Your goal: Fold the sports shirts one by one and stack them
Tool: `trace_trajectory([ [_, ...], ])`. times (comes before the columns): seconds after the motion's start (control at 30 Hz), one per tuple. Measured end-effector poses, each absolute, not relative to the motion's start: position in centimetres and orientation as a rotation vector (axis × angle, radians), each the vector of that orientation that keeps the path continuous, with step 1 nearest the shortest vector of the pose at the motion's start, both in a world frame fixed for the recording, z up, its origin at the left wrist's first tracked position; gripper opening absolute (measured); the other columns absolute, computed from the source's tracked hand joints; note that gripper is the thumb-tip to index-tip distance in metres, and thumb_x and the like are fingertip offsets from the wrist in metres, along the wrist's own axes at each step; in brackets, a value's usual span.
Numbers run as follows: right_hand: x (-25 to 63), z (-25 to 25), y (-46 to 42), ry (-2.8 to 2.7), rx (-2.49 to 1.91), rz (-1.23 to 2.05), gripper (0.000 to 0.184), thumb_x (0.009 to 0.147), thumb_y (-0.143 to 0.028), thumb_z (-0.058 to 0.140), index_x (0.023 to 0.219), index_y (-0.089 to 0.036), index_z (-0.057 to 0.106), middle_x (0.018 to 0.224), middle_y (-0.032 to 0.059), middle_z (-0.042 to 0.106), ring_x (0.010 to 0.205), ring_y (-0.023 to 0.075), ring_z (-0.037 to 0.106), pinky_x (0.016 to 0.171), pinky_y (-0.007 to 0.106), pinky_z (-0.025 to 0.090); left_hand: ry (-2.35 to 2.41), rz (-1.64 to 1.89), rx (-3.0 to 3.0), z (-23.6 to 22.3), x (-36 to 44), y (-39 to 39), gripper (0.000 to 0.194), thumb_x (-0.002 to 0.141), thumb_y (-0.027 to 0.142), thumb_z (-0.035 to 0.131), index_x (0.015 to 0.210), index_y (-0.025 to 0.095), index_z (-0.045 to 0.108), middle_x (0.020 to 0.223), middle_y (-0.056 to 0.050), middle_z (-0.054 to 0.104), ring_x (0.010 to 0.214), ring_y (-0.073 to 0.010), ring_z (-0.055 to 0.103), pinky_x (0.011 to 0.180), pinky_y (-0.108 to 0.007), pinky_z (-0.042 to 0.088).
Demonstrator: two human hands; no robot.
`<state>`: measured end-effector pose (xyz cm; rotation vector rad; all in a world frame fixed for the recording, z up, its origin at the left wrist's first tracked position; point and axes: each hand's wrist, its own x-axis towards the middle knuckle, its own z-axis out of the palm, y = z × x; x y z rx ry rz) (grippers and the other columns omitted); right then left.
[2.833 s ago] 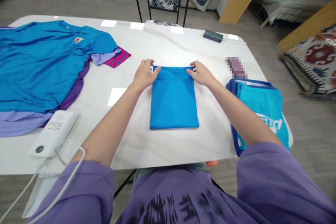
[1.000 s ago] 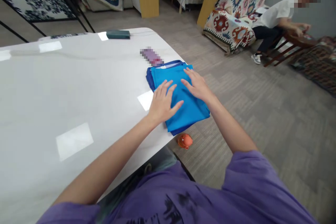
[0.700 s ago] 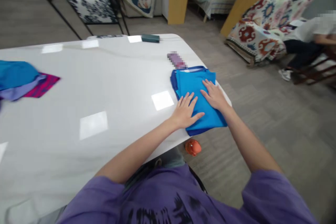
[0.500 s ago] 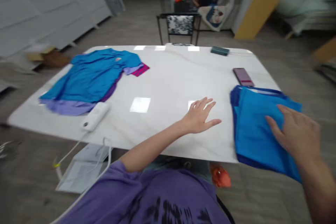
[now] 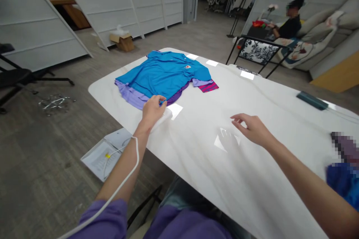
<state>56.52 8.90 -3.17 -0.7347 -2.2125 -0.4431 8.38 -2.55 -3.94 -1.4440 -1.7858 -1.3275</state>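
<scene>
A blue T-shirt (image 5: 165, 73) with a small chest badge lies spread on top of other shirts. Lilac cloth (image 5: 131, 95), purple cloth (image 5: 179, 95) and a pink striped sleeve (image 5: 209, 86) stick out from beneath it. My left hand (image 5: 153, 111) is at the near hem, its thumb and fingers curled together on the blue cloth's edge. Partly hidden by that hand and wrist is a white device (image 5: 164, 118). My right hand (image 5: 252, 130) hovers over the bare tabletop, apart from the shirts, holding nothing, thumb and fingers apart.
The white table (image 5: 196, 164) has a dark green case (image 5: 312, 101) at its far right side. A folded dark blue garment (image 5: 340, 183) and a phone (image 5: 344, 143) sit at the right edge. A white cable (image 5: 129, 179) crosses my left arm. Beyond are a chair (image 5: 256, 52) and a seated person (image 5: 291, 22).
The view has swung left toward the shirts. My right hand has come off the folded blue garment and moved over the table; my left hand has reached the T-shirt's hem.
</scene>
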Motion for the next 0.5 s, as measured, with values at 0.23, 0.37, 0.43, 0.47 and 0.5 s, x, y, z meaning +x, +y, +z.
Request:
trace_trajectory([
  [0.23,39.4,8.1,24.7,-2.041,-0.834,-0.15,0.036,0.106,-0.037,0.053,0.135,-0.026,0.072,0.126,0.009,0.079,0.101,0.0267,0.078,0.099,0.046,0.063,-1.951,-1.206,-1.452,-1.8,3.7,2.1,0.036,0.098,0.028,0.069,0.131,0.028,0.083,0.146,-0.009,0.074,0.129,-0.0321,0.071,0.111,-0.043,0.057],
  [0.37,35.2,13.1,29.4,-1.886,-0.949,-0.283,0.052,0.104,-0.035,0.057,0.155,-0.029,0.066,0.138,0.0149,0.07,0.124,0.0335,0.071,0.111,0.052,0.06,-1.991,-1.173,-1.439,-1.8,2.5,1.9,0.037,0.095,0.036,0.075,0.13,0.027,0.083,0.14,-0.01,0.077,0.129,-0.0347,0.07,0.108,-0.044,0.059],
  [0.43,34.5,14.5,30.7,-1.903,-1.044,-0.301,0.05,0.103,-0.041,0.063,0.152,-0.033,0.07,0.139,0.0146,0.068,0.12,0.0343,0.071,0.11,0.054,0.06,-2.003,-1.163,-1.426,-1.9,2.2,1.5,0.04,0.095,0.042,0.076,0.131,0.027,0.082,0.139,-0.01,0.077,0.126,-0.0351,0.072,0.103,-0.045,0.06],
  [0.47,34.3,15.0,31.2,-1.917,-1.087,-0.312,0.044,0.103,-0.042,0.064,0.144,-0.034,0.074,0.138,0.0143,0.067,0.119,0.0345,0.07,0.109,0.055,0.06,-2.008,-1.159,-1.423,-2.0,2.1,1.3,0.039,0.096,0.044,0.076,0.131,0.028,0.082,0.138,-0.009,0.077,0.124,-0.0343,0.073,0.1,-0.044,0.061],
  [0.5,34.3,15.3,31.7,-1.924,-1.121,-0.328,0.036,0.104,-0.043,0.064,0.136,-0.034,0.078,0.135,0.0143,0.068,0.118,0.0348,0.07,0.109,0.055,0.059,-2.014,-1.16,-1.418,-2.0,2.0,1.1,0.036,0.097,0.045,0.074,0.128,0.029,0.082,0.137,-0.008,0.078,0.121,-0.0332,0.074,0.097,-0.043,0.061],
])
